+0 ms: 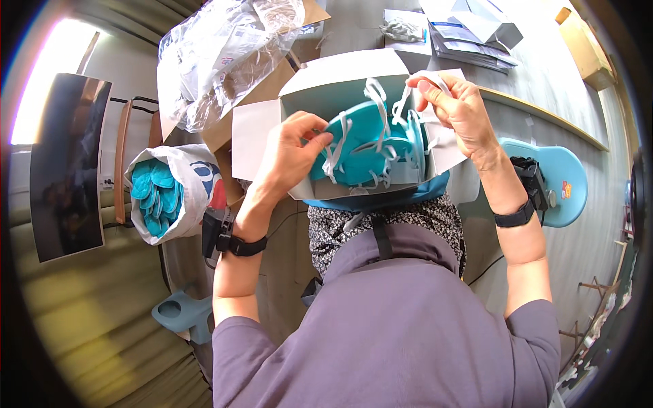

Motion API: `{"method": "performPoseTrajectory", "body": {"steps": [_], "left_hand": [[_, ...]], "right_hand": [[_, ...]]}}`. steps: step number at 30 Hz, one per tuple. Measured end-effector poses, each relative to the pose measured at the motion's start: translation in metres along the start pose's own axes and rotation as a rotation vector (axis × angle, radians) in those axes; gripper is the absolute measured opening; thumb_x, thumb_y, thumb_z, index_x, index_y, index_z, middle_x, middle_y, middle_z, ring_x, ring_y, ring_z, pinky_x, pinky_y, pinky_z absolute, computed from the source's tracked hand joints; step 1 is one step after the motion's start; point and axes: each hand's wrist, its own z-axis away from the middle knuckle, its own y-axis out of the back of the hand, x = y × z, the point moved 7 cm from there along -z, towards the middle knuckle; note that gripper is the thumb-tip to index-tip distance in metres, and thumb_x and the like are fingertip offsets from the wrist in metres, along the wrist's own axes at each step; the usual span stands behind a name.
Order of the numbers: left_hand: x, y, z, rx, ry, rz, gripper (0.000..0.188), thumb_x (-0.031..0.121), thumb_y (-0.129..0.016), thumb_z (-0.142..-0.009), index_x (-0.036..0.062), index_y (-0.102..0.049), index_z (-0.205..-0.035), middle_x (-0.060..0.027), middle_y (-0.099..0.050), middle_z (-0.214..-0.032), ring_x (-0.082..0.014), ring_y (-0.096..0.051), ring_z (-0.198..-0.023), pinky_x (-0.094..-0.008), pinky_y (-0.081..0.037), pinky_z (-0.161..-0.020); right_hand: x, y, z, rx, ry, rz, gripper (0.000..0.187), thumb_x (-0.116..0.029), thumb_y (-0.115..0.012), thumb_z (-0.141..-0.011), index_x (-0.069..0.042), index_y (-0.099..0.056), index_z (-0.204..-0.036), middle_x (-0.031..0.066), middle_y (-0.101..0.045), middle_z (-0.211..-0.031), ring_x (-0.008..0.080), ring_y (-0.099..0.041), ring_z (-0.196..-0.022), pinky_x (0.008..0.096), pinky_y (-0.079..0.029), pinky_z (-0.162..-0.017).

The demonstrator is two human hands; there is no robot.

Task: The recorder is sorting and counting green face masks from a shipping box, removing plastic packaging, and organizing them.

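Observation:
In front of me stands an open white cardboard box (343, 73) with its flaps folded out. It holds several teal cup-shaped masks (359, 126) with white elastic straps (376, 102). At the box's left side my left hand (286, 146) is closed, thumb and fingers pinching the edge of a teal mask. My right hand (459, 109) is raised over the right flap, its fingertips closed on a white strap. The lower masks are partly hidden under the upper ones.
To the left, a white plastic bag (197, 163) holds several teal mask pieces (156, 194). Clear plastic wrap (224, 64) covers cartons at the far left. Flat grey packages (469, 37) lie at the back. A light-blue stool (568, 183) stands at right.

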Motion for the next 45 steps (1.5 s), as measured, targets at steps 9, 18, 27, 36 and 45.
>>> {"method": "performPoseTrajectory", "body": {"steps": [9, 18, 27, 36, 45], "left_hand": [[-0.01, 0.009, 0.005, 0.18, -0.001, 0.717, 0.011, 0.01, -0.07, -0.091, 0.0047, -0.072, -0.1, -0.0007, -0.068, -0.094, -0.0067, -0.058, -0.075, -0.021, -0.047, -0.067], [-0.012, -0.037, 0.0, 0.001, 0.145, 1.203, 0.035, 0.035, -0.049, -0.104, 0.0049, -0.065, -0.113, -0.0045, -0.069, -0.099, -0.0118, -0.065, -0.086, -0.0272, -0.051, -0.077], [0.001, -0.04, 0.006, -0.298, 0.164, 0.893, 0.028, 0.031, -0.06, -0.099, 0.0076, -0.065, -0.113, 0.002, -0.067, -0.087, -0.0035, -0.048, -0.072, -0.0195, -0.037, -0.061], [0.012, 0.002, -0.001, 0.275, -0.153, 0.328, 0.033, 0.026, -0.075, -0.087, 0.0119, -0.069, -0.116, -0.0041, -0.067, -0.11, -0.0158, -0.06, -0.099, -0.0319, -0.047, -0.086], [0.02, -0.024, -0.008, 0.079, -0.012, 0.912, 0.021, 0.022, -0.061, -0.099, 0.0028, -0.058, -0.105, -0.0059, -0.069, -0.091, -0.0056, -0.053, -0.064, -0.0179, -0.043, -0.059]], "right_hand": [[-0.017, -0.047, 0.004, -0.192, 0.121, -0.019, 0.045, -0.032, -0.078, -0.085, 0.004, -0.066, -0.11, 0.0083, -0.068, -0.103, 0.0103, -0.061, -0.099, 0.0238, -0.049, -0.088], [-0.029, -0.058, 0.016, 0.006, 0.401, 0.38, 0.016, -0.005, -0.071, -0.09, 0.0, -0.057, -0.083, -0.0059, -0.046, -0.069, 0.0018, -0.037, -0.064, 0.0183, -0.032, -0.053], [-0.074, -0.046, 0.02, 0.148, 0.542, 0.582, 0.02, -0.007, -0.072, -0.09, -0.002, -0.056, -0.079, -0.0067, -0.04, -0.064, 0.0016, -0.032, -0.059, 0.0207, -0.027, -0.048], [-0.087, -0.046, 0.02, 0.146, 0.54, 0.511, 0.014, -0.007, -0.071, -0.091, 0.001, -0.062, -0.085, -0.0076, -0.05, -0.069, -0.0007, -0.037, -0.063, 0.0167, -0.029, -0.052], [-0.08, -0.04, 0.013, 0.168, 0.515, 0.544, 0.021, -0.007, -0.071, -0.09, 0.0, -0.057, -0.077, -0.0075, -0.047, -0.067, -0.0001, -0.037, -0.063, 0.0175, -0.03, -0.051]]}}
